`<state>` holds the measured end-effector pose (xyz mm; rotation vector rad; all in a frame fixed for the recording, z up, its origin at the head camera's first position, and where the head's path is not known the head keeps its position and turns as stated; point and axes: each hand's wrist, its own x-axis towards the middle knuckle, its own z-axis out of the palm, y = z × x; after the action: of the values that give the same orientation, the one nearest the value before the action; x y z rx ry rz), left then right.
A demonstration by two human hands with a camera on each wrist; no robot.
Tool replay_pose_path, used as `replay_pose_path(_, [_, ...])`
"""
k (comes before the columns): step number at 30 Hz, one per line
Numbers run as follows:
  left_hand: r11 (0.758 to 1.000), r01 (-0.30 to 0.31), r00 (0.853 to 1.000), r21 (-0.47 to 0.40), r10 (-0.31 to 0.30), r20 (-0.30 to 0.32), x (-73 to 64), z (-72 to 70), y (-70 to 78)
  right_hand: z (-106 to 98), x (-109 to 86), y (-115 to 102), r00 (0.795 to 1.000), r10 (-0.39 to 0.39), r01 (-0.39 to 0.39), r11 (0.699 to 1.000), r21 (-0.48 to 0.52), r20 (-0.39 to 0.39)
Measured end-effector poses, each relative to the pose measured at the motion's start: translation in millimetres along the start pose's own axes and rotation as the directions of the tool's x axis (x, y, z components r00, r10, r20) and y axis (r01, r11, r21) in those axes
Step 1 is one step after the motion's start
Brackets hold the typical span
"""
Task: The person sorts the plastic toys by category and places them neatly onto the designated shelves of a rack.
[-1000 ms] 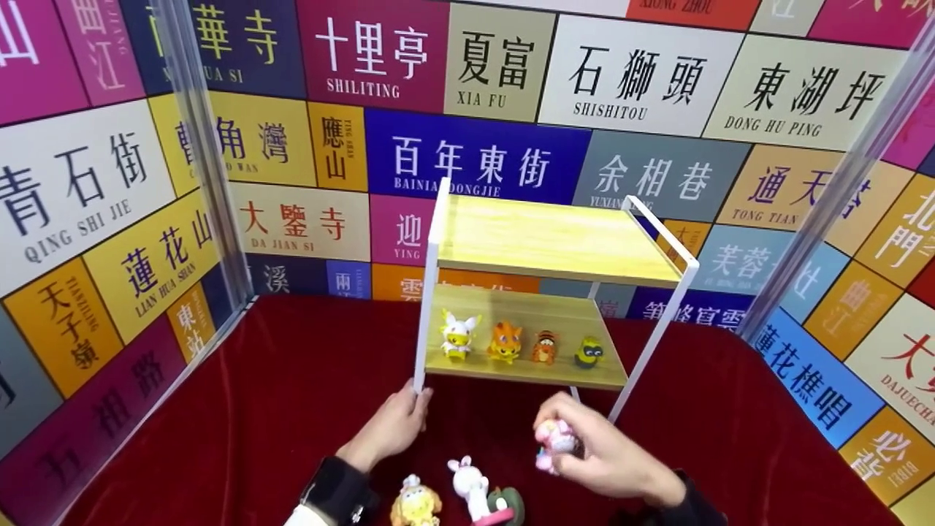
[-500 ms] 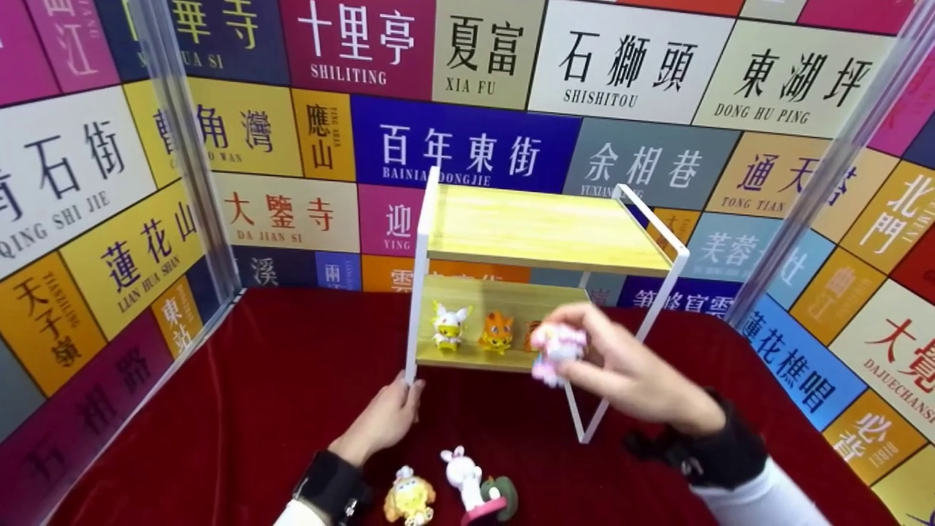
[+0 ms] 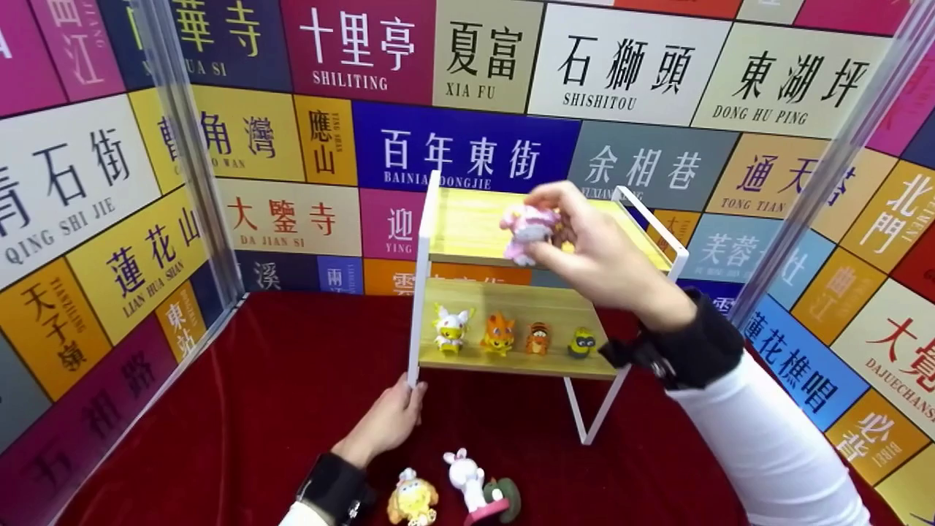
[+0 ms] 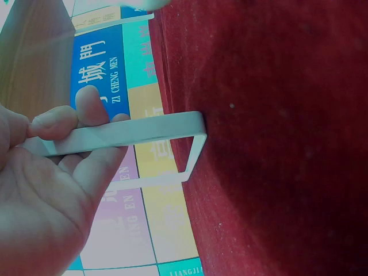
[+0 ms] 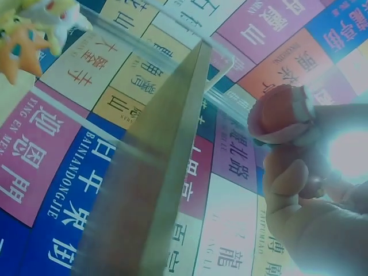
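My right hand [image 3: 599,252] pinches a small pink-and-white figurine [image 3: 527,228] between thumb and fingers, in front of the upper board [image 3: 467,219] of a two-tier shelf. In the right wrist view the same figurine [image 5: 282,115] shows at the fingertips, beyond the board's edge [image 5: 184,155]. My left hand [image 3: 383,420] grips the shelf's white left leg [image 3: 421,314] low down; the left wrist view shows the fingers and thumb around the white bar [image 4: 144,129]. On the lower board [image 3: 511,296] stand a white-hooded yellow figurine [image 3: 451,330], an orange one [image 3: 498,334], a tiger [image 3: 537,338] and a yellow-green one [image 3: 581,342].
On the red cloth [image 3: 292,380], near the front, are a yellow figurine [image 3: 413,500] and a white rabbit figurine [image 3: 467,478] with a dark green round piece [image 3: 505,498] against it. Walls printed with street names [image 3: 467,146] stand behind and at both sides.
My right hand has lifted the pink figurine from low over the cloth, past the lower board, up to the upper board's height. The left hand keeps its grip on the leg.
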<state>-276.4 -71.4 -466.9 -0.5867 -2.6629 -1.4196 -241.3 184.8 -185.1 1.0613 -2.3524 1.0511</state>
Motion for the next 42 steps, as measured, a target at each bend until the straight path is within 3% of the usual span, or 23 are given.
replay_pose_path(4, [1.0,0.003,1.0,-0.001,-0.003,0.0,1.0,0.3,0.8,2,15.4,-3,0.998,0.008,-0.016,0.993,-0.121,-0.067])
replay_pose_path(11, [1.0,-0.02,1.0,0.006,0.02,-0.008,-1.5,-0.5,-1.3,15,34.9,0,0.994,0.038,-0.058,0.979,-0.198,-0.107])
replay_pose_path(28, [1.0,-0.013,1.0,0.003,0.013,-0.009,-1.2,1.2,0.3,30,47.9,11,0.993,0.107,-0.113,0.972,-0.207,-0.04])
replay_pose_path(42, [1.0,-0.007,1.0,0.014,0.007,-0.012,-0.5,2.4,-1.1,36,52.7,13,0.994,0.104,-0.106,0.973,-0.206,-0.019])
